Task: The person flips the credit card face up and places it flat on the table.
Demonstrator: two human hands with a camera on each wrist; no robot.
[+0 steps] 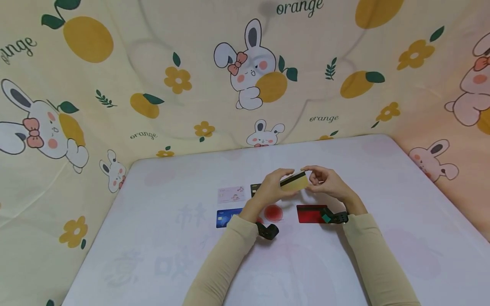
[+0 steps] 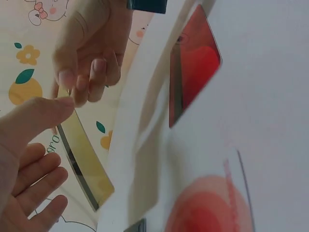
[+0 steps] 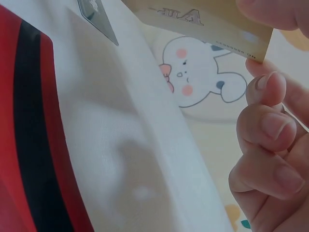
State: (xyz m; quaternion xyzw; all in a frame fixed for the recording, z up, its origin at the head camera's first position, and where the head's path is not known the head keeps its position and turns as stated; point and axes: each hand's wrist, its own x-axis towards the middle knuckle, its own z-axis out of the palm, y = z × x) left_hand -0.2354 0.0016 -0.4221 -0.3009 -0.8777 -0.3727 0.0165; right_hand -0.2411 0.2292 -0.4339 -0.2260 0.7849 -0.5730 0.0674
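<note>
A gold card [image 1: 295,182] with a dark magnetic stripe is held up between both hands, tilted above the table. My left hand [image 1: 272,187] pinches it from the left, its thumb crossing the card in the left wrist view while the lower fingers stay spread. At the other end, my right hand [image 1: 328,182] pinches the card between thumb and index finger. In the right wrist view the other right-hand fingers [image 3: 268,123] are curled, and raised lettering shows on the card's front [image 3: 207,24]. A red card [image 1: 311,213] with a black stripe lies beneath the right wrist.
On the white table [image 1: 153,238] lie a pale pink card [image 1: 231,194], a blue card [image 1: 226,217], a dark card [image 1: 254,189] and a white card with a red circle [image 1: 273,213]. The left arm partly covers several of them. A patterned curtain [image 1: 214,85] stands behind the table.
</note>
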